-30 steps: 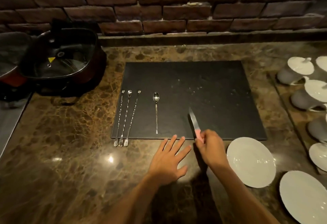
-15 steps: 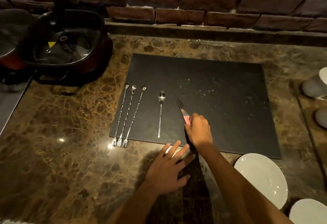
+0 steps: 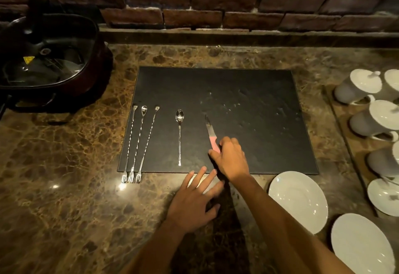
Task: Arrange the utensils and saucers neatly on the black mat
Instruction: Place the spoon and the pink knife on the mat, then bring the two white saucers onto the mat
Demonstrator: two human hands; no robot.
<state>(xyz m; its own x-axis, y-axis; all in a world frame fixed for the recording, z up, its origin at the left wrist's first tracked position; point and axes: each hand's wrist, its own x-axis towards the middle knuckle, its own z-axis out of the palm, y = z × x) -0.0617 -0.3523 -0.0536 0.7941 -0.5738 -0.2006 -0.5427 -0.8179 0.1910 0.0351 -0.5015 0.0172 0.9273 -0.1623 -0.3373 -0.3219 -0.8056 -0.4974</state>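
A black mat (image 3: 248, 105) lies on the brown marble counter. Three long twisted bar forks (image 3: 138, 144) lie side by side along its left edge, tines hanging over the front edge. To their right lies a long spoon (image 3: 179, 137). My right hand (image 3: 232, 158) grips the pink handle of a knife (image 3: 209, 132) that lies on the mat right of the spoon, blade pointing away. My left hand (image 3: 194, 202) rests flat on the counter in front of the mat, fingers spread. Two white saucers (image 3: 299, 200) (image 3: 362, 243) sit on the counter at the right front.
A dark pot with a glass lid (image 3: 47, 64) stands at the back left. White lidded cups (image 3: 358, 87) and another saucer (image 3: 384, 196) sit on a tray along the right edge. A brick wall (image 3: 205, 3) runs behind the counter.
My right hand has carried the knife from the mat's front edge forward and left onto the mat, setting it down beside the spoon. My left hand stayed flat on the counter.
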